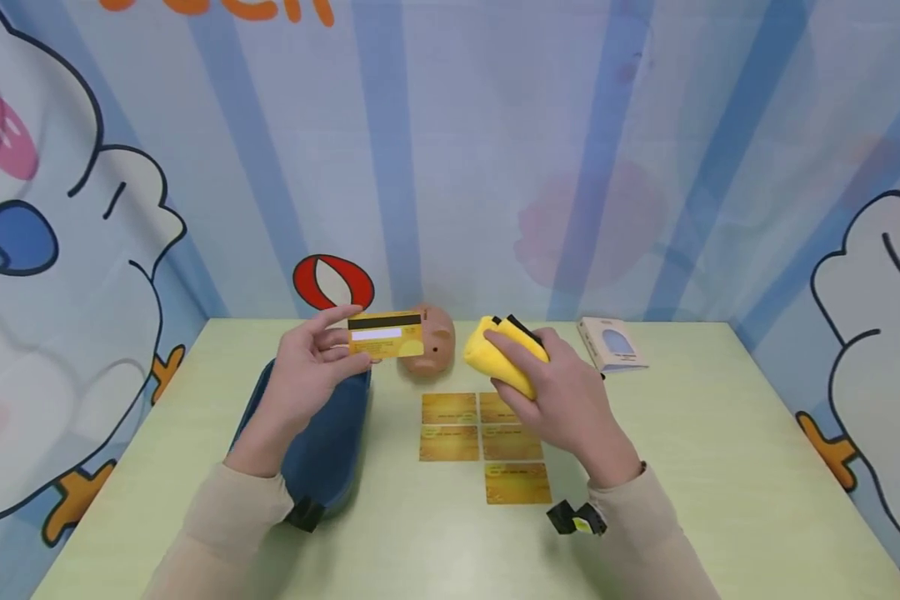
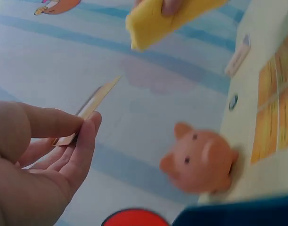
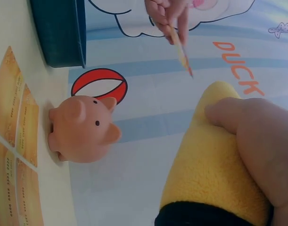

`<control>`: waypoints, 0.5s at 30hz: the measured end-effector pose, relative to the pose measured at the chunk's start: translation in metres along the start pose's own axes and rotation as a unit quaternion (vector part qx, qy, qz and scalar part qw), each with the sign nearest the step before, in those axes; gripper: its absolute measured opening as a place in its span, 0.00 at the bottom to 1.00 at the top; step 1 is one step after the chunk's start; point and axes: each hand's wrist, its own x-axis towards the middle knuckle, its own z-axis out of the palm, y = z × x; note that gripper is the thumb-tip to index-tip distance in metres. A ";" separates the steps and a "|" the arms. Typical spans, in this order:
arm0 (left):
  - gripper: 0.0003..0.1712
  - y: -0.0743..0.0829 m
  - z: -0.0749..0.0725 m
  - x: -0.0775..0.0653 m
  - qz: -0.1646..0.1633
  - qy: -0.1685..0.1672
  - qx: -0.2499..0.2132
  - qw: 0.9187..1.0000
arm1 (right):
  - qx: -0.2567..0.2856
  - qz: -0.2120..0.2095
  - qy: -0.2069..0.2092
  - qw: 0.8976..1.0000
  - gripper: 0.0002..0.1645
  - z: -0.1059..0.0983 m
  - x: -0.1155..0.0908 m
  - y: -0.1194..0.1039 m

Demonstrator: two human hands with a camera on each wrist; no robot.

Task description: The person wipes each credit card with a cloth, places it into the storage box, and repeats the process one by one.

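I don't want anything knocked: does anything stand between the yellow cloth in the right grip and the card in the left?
Nothing visible does. In both wrist views, only backdrop shows between the yellow cloth and card. The piggy bank appears between them in the head view, but stands behind on the table.

Yellow card (image 1: 386, 337), pinched in the left hand (image 1: 303, 375): crossed by a black stripe and a white strip; cloth (image 1: 495, 360), held in the right hand (image 1: 570, 392): yellow, edged in black; tray (image 1: 328, 446), below the left grip: dark blue; piggy bank (image 1: 437, 348), beyond the grips: salmon pink, black-eyed; gold cards (image 1: 517, 483), below the right grip: patterned in amber; box (image 1: 613, 343), beyond the right grip: white, printed with blue; backdrop (image 1: 472, 125), behind both grips: pale blue, striped in deeper blue; table (image 1: 690, 475), under both: pale yellow-green
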 end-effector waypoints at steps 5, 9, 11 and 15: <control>0.38 -0.004 -0.034 0.011 -0.020 0.015 0.088 0.996 | 0.004 0.006 0.000 1.000 0.35 -0.009 -0.001 0.005; 0.38 -0.022 -0.062 0.018 -0.053 0.026 0.129 0.990 | 0.005 0.009 -0.006 1.000 0.35 -0.014 -0.001 0.008; 0.36 -0.035 -0.074 0.020 -0.069 0.031 0.154 0.985 | 0.007 0.014 -0.011 1.000 0.35 -0.015 -0.002 0.008; 0.32 -0.056 -0.088 0.021 -0.103 0.034 0.213 0.971 | 0.014 0.019 -0.022 0.999 0.36 -0.016 -0.003 0.008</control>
